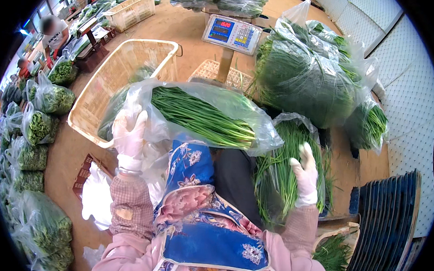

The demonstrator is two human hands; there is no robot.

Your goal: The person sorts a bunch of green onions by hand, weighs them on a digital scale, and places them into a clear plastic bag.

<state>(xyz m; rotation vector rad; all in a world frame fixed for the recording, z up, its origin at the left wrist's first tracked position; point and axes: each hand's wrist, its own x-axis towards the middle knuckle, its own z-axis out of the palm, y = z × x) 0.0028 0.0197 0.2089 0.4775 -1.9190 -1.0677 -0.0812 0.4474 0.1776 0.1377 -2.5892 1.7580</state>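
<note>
A clear plastic bag of long green chives [203, 113] lies crosswise in front of me, its pale stem ends to the right. My left hand [129, 139], in a white glove, is at the bag's left end against the loose plastic, thumb and fingers apart. Off the bag's right end, my right hand [306, 175], also gloved, is open and holds nothing. Beneath and beside it stands another open bag of loose chives [280, 177]. Past the chive bag, a cream plastic crate [126, 51] has a filled clear bag in it.
A digital scale display [232, 34] stands on a post ahead. Large bagged greens [306, 81] are piled at the right. Stacked dark blue crates [382, 225] stand at the lower right. Several bags of vegetables [38, 224] line the left. A person [56, 36] sits at the far left.
</note>
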